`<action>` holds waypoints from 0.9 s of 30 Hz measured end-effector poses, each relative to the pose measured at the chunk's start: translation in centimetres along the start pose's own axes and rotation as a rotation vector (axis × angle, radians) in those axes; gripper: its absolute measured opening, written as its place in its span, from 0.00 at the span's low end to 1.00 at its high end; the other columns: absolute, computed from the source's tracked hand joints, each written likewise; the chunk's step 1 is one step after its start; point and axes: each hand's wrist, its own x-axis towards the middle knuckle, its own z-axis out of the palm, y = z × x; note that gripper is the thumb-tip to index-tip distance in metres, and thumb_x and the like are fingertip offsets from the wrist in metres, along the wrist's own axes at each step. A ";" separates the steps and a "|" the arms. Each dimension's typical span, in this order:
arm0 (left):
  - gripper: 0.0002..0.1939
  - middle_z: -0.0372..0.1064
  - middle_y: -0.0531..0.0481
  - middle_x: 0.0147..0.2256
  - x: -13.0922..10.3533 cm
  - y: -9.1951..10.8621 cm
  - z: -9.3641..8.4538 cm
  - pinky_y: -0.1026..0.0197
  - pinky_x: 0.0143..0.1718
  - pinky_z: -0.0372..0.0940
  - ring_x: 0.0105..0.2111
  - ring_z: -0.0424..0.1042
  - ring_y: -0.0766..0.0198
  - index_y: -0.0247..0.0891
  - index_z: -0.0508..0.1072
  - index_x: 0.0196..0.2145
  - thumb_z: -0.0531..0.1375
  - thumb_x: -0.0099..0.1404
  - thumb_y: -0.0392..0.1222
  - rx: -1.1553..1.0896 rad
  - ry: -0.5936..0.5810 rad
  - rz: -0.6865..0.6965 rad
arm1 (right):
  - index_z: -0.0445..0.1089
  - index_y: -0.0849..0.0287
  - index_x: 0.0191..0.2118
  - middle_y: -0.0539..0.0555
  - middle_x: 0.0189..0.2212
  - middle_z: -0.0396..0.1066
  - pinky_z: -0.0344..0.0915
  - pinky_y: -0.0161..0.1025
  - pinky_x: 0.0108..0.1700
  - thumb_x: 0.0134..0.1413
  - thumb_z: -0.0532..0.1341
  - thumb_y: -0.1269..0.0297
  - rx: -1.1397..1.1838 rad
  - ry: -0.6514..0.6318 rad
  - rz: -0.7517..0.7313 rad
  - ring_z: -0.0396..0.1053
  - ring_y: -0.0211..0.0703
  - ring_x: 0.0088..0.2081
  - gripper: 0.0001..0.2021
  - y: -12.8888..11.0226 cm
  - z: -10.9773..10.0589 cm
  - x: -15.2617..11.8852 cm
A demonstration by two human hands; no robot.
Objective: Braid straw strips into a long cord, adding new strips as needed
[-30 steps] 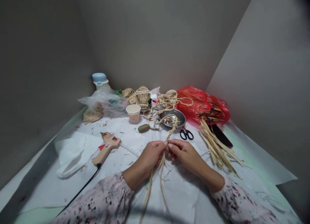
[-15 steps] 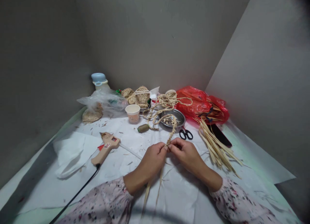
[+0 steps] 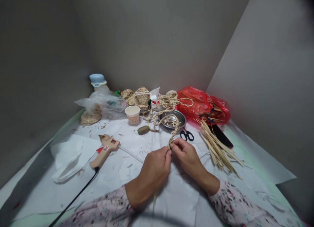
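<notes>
A braided straw cord (image 3: 174, 130) rises from between my fingers and loops back over a metal dish (image 3: 183, 117) toward a coil of the same cord (image 3: 169, 97). My left hand (image 3: 157, 163) is closed, thumb and fingers pinching the cord's near end. Just to its right, my right hand (image 3: 185, 155) also pinches the cord, slightly higher up. Loose strand ends hang below my left hand and are mostly hidden by it. Black-handled scissors (image 3: 187, 135) lie beyond my right hand. A bundle of flat straw strips (image 3: 218, 150) rests to its right.
On the left lies a beige glue gun (image 3: 104, 151) with a clear stick and black cable. A paper cup (image 3: 132, 115), a thread spool (image 3: 143, 130) and woven pieces (image 3: 141, 97) stand behind. A red plastic bag (image 3: 196, 104) and a dark phone (image 3: 222, 135) are at right.
My left hand has turned and shifted slightly downward, covering more of the hanging strands. My right hand has moved slightly up and left, still pinching the cord. The whole view has shifted a little.
</notes>
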 end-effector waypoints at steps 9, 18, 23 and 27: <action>0.16 0.75 0.40 0.34 1.3 0.1 -0.2 0.59 0.31 0.57 0.30 0.73 0.55 0.37 0.72 0.38 0.46 0.68 0.40 0.195 0.030 0.029 | 0.67 0.59 0.31 0.45 0.19 0.62 0.53 0.33 0.22 0.51 0.60 0.55 0.309 0.020 0.131 0.55 0.34 0.19 0.12 -2.1 0.8 1.5; 0.14 0.74 0.40 0.33 2.6 0.0 -0.3 0.59 0.30 0.55 0.30 0.72 0.54 0.37 0.70 0.38 0.45 0.68 0.39 0.281 -0.003 0.006 | 0.64 0.59 0.29 0.44 0.18 0.60 0.49 0.32 0.19 0.50 0.59 0.59 0.407 0.001 0.129 0.51 0.32 0.17 0.09 -1.8 1.4 4.5; 0.16 0.70 0.43 0.33 2.4 -0.6 -1.9 0.57 0.37 0.57 0.34 0.69 0.56 0.38 0.69 0.36 0.43 0.70 0.44 0.211 0.198 0.036 | 0.65 0.59 0.27 0.45 0.20 0.60 0.52 0.32 0.24 0.51 0.58 0.60 0.228 -0.020 0.068 0.55 0.34 0.22 0.08 -1.4 0.3 4.3; 0.15 0.68 0.42 0.43 3.3 -1.0 -2.6 0.57 0.45 0.57 0.43 0.66 0.56 0.37 0.66 0.44 0.44 0.69 0.41 -0.033 0.211 0.088 | 0.66 0.59 0.30 0.46 0.22 0.63 0.54 0.32 0.26 0.52 0.57 0.61 0.208 -0.161 0.066 0.58 0.35 0.23 0.07 -1.4 -0.1 3.9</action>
